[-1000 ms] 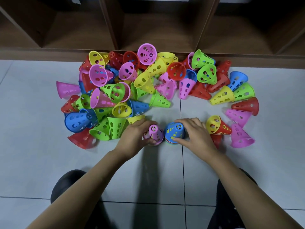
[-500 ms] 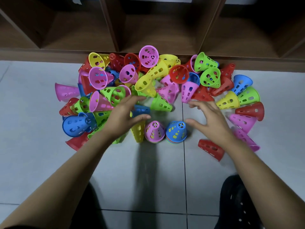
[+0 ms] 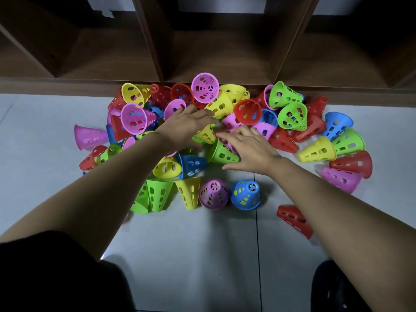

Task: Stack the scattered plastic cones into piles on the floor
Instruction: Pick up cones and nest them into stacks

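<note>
Our reference is the pink perforated plastic cone point(image 3: 213, 194) that stands narrow end up on the floor. All positions below are given from it.

1. Left hand point(image 3: 185, 128): it is beyond the reference cone and slightly to the left, stretched over the heap of mixed-colour plastic cones point(image 3: 225, 102). Its fingers are extended, nearly straight, and point right above a yellow perforated cone point(image 3: 206, 134). We see nothing gripped. We cannot tell whether the fingertips touch that cone.

2. Right hand point(image 3: 251, 152): it is beyond the reference cone and to the right, palm down, with fingers spread and straight, holding nothing. The fingers reach over a green perforated cone point(image 3: 221, 154) that lies on its side. We cannot confirm contact.

3. Just right of the reference cone stands a blue perforated plastic cone point(image 3: 245, 194), also narrow end up. Yellow shows through the holes of both.

4. Just left of the reference cone lies a second yellow cone point(image 3: 189, 192) on its side. Two green cones point(image 3: 155, 195) follow farther left.

5. Farther right and nearer to us, a red cone point(image 3: 292, 218) lies alone on its side, well apart from the heap.

6. The heap spreads beyond the reference cone on both sides in red, yellow, green, blue and pink, reaching the base of a dark brown wooden shelf unit point(image 3: 213, 52).

7. The pale grey tiled floor point(image 3: 198, 255) carries everything. Our dark-clothed knees point(image 3: 56, 273) show nearest to us.
</note>
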